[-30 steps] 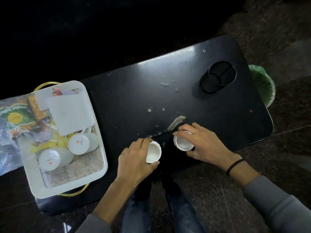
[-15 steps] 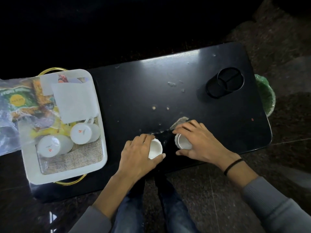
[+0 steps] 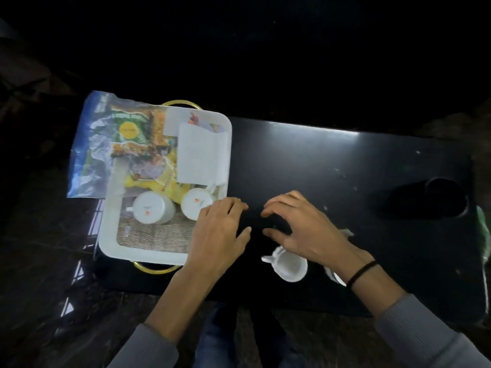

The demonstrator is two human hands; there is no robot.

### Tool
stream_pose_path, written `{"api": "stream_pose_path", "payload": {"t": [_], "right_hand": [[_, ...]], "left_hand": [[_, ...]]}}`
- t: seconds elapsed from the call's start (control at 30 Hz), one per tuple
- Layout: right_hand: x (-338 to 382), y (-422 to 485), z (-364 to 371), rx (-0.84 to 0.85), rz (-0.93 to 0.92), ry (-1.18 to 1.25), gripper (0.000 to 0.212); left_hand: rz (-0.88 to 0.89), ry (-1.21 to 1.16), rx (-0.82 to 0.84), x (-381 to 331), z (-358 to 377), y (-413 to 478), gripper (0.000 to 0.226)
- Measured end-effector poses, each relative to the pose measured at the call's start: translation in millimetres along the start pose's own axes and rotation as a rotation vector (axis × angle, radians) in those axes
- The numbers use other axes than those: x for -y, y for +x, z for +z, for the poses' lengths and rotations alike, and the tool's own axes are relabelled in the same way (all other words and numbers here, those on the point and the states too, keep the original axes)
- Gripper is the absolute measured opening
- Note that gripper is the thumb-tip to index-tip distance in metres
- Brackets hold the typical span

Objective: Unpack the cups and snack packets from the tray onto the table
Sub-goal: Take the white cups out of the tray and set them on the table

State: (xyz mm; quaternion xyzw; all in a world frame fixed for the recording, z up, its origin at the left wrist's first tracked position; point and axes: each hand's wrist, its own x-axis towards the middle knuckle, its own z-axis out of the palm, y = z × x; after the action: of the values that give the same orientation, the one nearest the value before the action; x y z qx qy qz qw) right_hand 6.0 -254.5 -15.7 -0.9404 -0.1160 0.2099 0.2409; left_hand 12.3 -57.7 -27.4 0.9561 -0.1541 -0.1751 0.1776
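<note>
Two white cups, a left cup (image 3: 151,208) and a right cup (image 3: 196,205), sit bottom-up in the white tray (image 3: 106,235) at the left end of the black table (image 3: 318,160), on a woven mat (image 3: 154,235). Beyond them we see a yellow snack packet (image 3: 148,181), a green snack packet (image 3: 131,131), a white folded sheet (image 3: 202,155) and a blue plastic bag (image 3: 85,144) spilling over the tray's far left side. Our left hand (image 3: 218,232) lies over the tray's near right corner, fingers relaxed and holding nothing; we cannot tell whether it touches the right cup. Our right hand (image 3: 300,229) hovers just right of it above the table, fingers spread and loosely bent, empty. Near the table's near edge stands an upright cup (image 3: 289,266), and another cup (image 3: 333,276) is mostly hidden under the right wrist, which wears a black band (image 3: 361,273).
</note>
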Motion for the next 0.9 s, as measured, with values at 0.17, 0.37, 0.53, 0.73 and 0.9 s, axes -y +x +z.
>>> {"api": "stream_pose_path", "payload": {"t": [0.17,0.37,0.53,0.73,0.9], "right_hand": [[35.1,49.5,18.6,0.032,-0.026,0.069,0.038],[60.1,78.8,43.2,0.114,0.047,0.220,0.042],[62.6,82.0,49.3,0.078,0.102,0.329,0.039],[65.2,73.4,45.4,0.028,0.190,0.453,0.034],[59.0,60.7,36.6,-0.092,0.292,0.565,0.034]], "left_hand": [[-0.139,0.120,-0.063,37.4,-11.1,4.3,0.061],[-0.222,0.013,-0.047,64.0,1.9,9.1,0.071],[-0.222,-0.058,-0.076,71.0,7.8,14.4,0.063],[-0.276,-0.229,-0.140,70.6,-3.9,5.9,0.065],[-0.320,-0.527,-0.224,66.1,-20.2,-3.7,0.069]]}}
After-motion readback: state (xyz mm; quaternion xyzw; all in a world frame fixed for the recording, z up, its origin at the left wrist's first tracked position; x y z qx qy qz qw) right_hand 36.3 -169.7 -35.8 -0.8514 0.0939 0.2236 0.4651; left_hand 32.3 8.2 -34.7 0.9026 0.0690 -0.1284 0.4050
